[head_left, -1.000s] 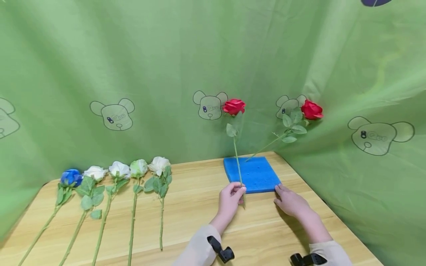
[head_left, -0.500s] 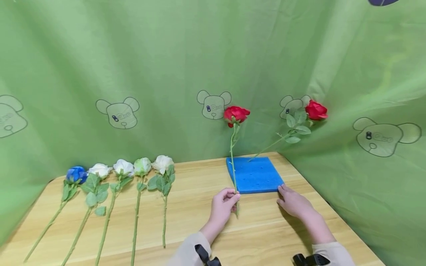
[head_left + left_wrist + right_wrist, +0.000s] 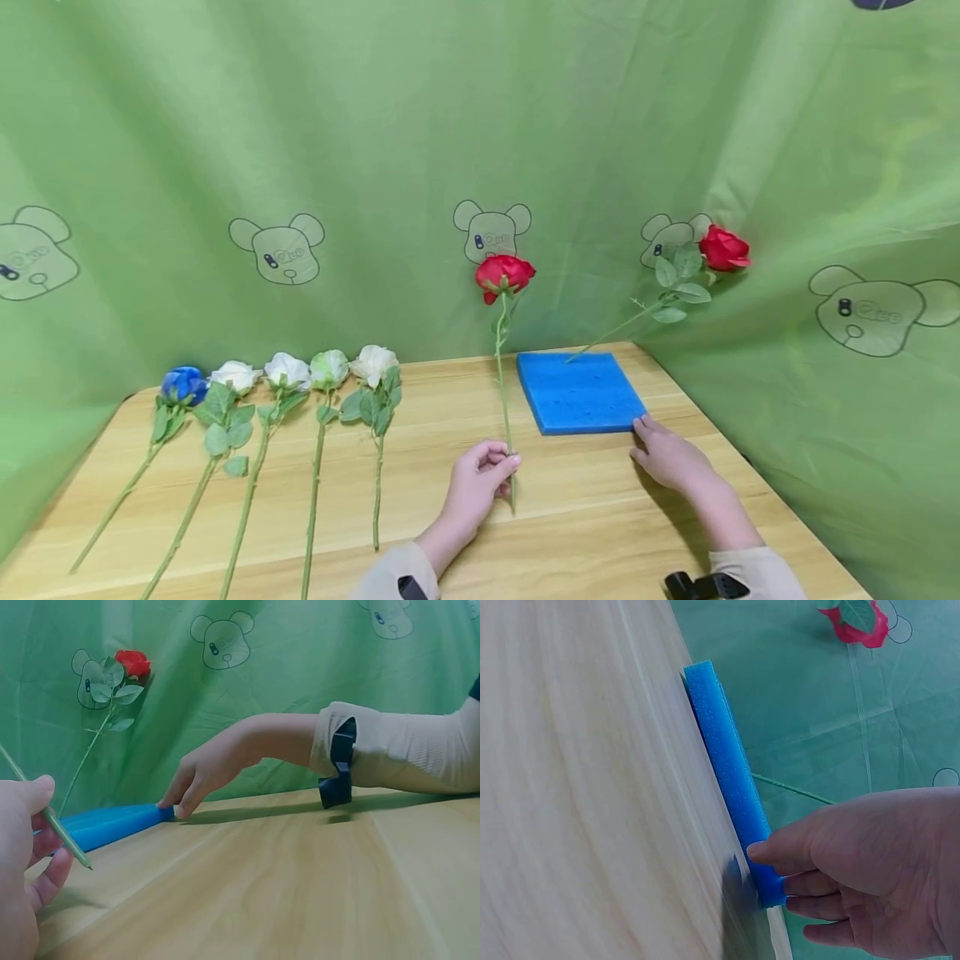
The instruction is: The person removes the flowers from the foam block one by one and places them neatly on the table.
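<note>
My left hand [image 3: 474,485] pinches the lower stem of a red rose [image 3: 506,277] between thumb and fingers. This rose stands nearly upright, left of a blue foam block [image 3: 577,396], and its stem end [image 3: 84,859] points down over the table. My right hand [image 3: 672,457] holds the block's near right corner, the thumb [image 3: 763,851] against the front face and the fingers at the right side. A second red rose [image 3: 724,248] rises from the block's back part, leaning to the right, with green leaves [image 3: 686,292] below its bloom.
On the left of the wooden table [image 3: 570,533] lie several roses side by side: a blue one [image 3: 184,385], white ones [image 3: 287,372] and a pale green one [image 3: 328,369]. A green curtain [image 3: 390,167] with bear drawings hangs behind and along the right side.
My left hand has drawn the red rose left and toward me, away from over the foam block. The right hand stays at the block's corner. The head view has shifted slightly left.
</note>
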`<state>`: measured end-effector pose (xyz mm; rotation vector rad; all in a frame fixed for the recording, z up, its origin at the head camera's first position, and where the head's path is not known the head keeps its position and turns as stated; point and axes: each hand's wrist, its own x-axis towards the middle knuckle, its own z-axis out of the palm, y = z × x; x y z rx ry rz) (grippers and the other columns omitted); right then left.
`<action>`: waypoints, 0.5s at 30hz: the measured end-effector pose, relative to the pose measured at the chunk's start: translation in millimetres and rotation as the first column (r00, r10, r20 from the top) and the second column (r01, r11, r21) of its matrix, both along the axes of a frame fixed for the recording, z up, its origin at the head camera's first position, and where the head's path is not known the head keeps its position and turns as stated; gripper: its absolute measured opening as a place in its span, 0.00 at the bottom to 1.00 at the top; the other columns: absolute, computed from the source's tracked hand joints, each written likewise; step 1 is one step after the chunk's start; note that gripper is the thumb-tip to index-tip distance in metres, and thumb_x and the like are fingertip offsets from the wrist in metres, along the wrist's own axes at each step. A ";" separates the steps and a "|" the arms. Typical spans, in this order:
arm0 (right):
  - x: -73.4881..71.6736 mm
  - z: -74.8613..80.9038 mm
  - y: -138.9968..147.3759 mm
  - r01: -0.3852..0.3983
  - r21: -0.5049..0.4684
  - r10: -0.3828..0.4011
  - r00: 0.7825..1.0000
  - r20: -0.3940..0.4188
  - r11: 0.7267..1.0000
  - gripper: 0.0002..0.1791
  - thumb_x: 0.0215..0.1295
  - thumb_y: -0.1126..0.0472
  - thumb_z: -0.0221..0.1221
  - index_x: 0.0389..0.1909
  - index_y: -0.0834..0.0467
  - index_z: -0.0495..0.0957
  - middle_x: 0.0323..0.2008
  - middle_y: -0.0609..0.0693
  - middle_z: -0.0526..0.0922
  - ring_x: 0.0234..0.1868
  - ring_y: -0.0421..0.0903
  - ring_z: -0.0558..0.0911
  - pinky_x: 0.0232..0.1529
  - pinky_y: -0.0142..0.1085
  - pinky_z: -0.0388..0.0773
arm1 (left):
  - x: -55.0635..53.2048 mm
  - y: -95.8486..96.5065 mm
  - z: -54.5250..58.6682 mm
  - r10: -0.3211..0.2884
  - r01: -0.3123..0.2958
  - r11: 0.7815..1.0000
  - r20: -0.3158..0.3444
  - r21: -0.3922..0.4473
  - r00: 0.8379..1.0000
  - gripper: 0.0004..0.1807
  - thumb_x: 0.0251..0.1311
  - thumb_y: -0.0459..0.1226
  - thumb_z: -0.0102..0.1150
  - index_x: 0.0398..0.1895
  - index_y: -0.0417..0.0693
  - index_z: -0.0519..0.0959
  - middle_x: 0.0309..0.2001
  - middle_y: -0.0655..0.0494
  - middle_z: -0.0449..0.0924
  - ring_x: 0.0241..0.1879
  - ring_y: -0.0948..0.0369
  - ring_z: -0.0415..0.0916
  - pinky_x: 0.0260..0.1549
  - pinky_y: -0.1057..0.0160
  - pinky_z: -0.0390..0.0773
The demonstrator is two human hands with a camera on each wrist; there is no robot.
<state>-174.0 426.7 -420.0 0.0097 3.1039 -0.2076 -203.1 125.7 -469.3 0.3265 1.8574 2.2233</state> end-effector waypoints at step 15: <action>0.5 1.6 -1.3 -0.005 0.004 0.005 1.000 -0.009 1.000 0.29 0.68 0.60 0.54 0.64 0.76 0.65 0.65 0.76 0.63 0.65 0.72 0.67 0.63 0.63 0.67 | 18.3 -47.3 -2.0 0.038 -0.035 0.999 0.065 -0.040 0.997 0.16 0.57 0.35 0.66 0.43 0.32 0.77 0.27 0.61 0.76 0.23 0.67 0.74 0.23 0.71 0.81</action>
